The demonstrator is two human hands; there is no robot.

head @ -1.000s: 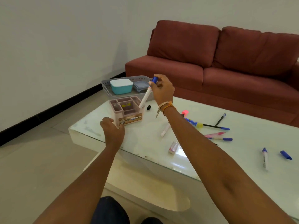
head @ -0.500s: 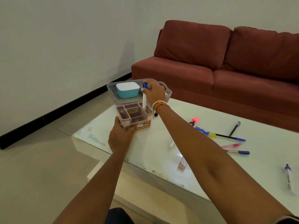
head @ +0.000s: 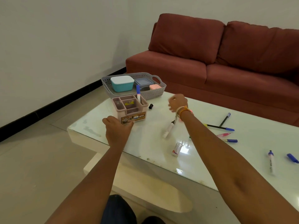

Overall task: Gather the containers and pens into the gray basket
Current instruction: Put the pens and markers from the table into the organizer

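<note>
The gray basket (head: 156, 93) stands at the table's far left corner. It holds a teal container (head: 122, 84), a clear container with a blue lid (head: 142, 81) and a small pink container (head: 154, 86). In front of it sits a pink organizer box (head: 131, 110), and a white marker with a blue cap (head: 138, 93) stands upright in its back right slot. My left hand (head: 118, 130) grips the organizer's near left corner. My right hand (head: 177, 102) hovers to the organizer's right, fingers loosely curled and holding nothing. An uncapped white marker (head: 168, 130) lies below that hand.
On the glass table lie a black cap (head: 150, 106), a small white tube (head: 176, 148), several pens (head: 226, 128) at the right, another marker (head: 271, 160) and a blue cap (head: 292, 158). A red sofa (head: 226, 62) stands behind the table.
My right hand let go of the blue-capped marker in the organizer and drew back to the right. My left hand stays on the organizer.
</note>
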